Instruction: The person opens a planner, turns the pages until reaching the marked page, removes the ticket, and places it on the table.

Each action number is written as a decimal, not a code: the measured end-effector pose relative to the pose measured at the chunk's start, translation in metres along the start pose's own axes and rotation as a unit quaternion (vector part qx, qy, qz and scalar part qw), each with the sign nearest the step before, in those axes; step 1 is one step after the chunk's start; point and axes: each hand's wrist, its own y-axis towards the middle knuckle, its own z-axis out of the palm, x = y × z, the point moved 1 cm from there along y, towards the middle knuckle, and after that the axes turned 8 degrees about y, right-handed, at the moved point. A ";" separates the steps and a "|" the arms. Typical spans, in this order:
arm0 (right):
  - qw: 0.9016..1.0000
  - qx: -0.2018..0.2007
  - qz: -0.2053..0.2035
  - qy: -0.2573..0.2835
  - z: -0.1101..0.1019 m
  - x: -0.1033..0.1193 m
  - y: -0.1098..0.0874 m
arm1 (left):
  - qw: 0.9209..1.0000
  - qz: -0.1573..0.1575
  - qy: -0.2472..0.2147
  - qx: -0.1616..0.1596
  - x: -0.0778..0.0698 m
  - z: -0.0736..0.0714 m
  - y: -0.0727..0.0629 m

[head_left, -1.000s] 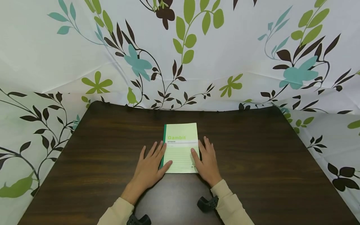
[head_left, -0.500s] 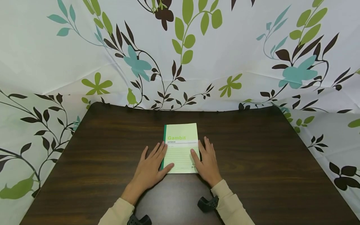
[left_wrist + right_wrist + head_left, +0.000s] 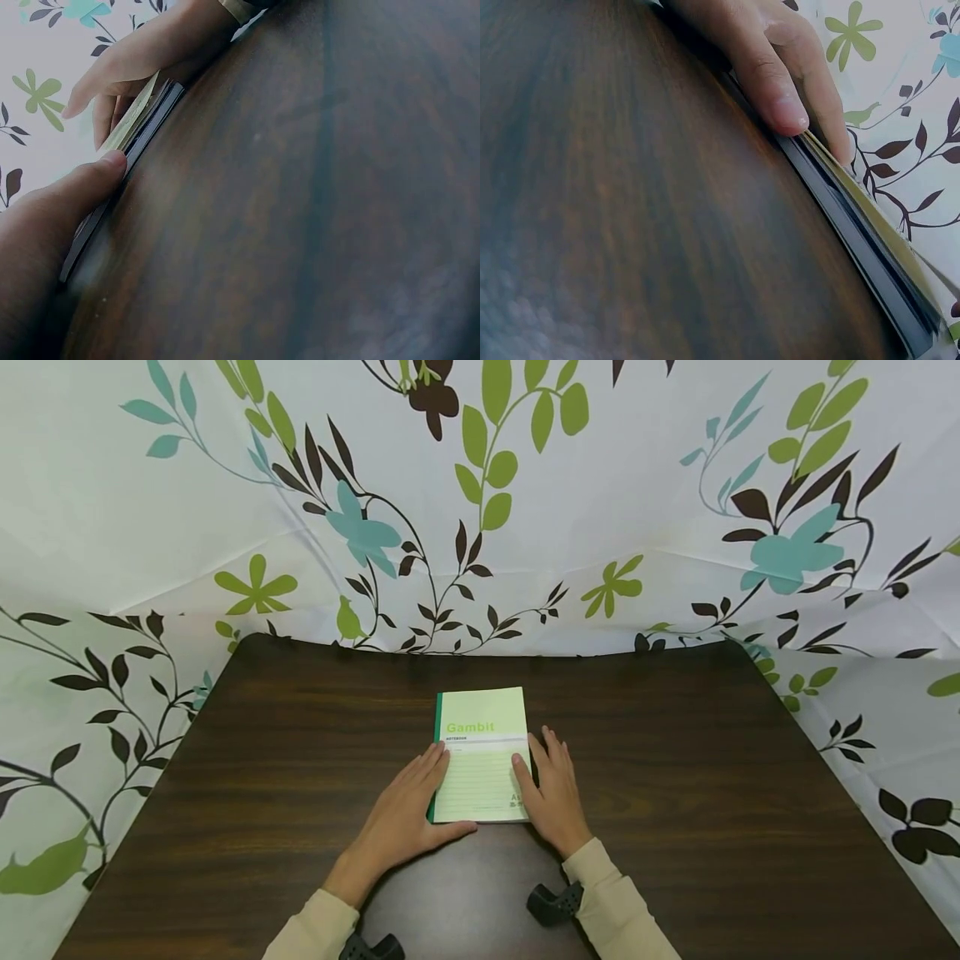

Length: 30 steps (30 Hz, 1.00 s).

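A pale green notebook (image 3: 482,777) with a dark green spine lies in the middle of the table in the head view, "Gambit" printed on its cover. My left hand (image 3: 401,810) rests at its spine side, straight fingers over the left edge and thumb stretched along the near edge. The left thumb (image 3: 780,101) touches that layered near edge in the right wrist view, where dark layers lie under the pale cover. My right hand (image 3: 557,793) lies along the right edge, fingers straight, thumb on the cover. In the left wrist view the cover's edge (image 3: 133,120) lifts slightly.
A dark wood-grain table (image 3: 712,777) spreads around the notebook. Behind it and at both sides hangs a white cloth (image 3: 600,460) with leaf and flower prints. Black devices (image 3: 553,903) are strapped at both wrists, below light sleeves (image 3: 618,902).
My left thumb has slid off the cover down to the notebook's near edge, and the left fingers have drawn together. My right hand stays almost in place.
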 end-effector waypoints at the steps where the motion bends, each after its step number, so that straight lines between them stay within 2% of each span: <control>1: 1.000 0.000 0.002 0.001 0.000 0.000 0.000 | 1.000 -0.002 -0.005 -0.002 0.000 -0.001 0.000; 9: 1.000 -0.012 0.001 0.013 0.000 -0.001 0.002 | 0.999 -0.018 -0.032 0.000 -0.002 -0.005 -0.002; 13: 0.998 -0.038 -0.009 0.043 0.000 -0.003 0.004 | 0.999 -0.027 -0.040 0.004 -0.003 -0.006 -0.002; 18: 0.993 -0.064 -0.002 0.099 -0.002 -0.004 0.005 | 0.998 -0.034 -0.048 0.004 -0.003 -0.008 -0.002; 24: 0.989 -0.083 0.012 0.125 -0.003 -0.003 0.004 | 1.000 -0.013 -0.017 -0.014 -0.002 -0.010 -0.003; 28: 0.988 -0.093 0.009 0.127 -0.003 -0.004 0.004 | 0.999 0.009 -0.007 -0.049 -0.001 -0.011 -0.004; 30: 0.987 -0.095 0.002 0.128 -0.003 -0.003 0.004 | 0.997 0.031 -0.003 -0.072 -0.001 -0.012 -0.005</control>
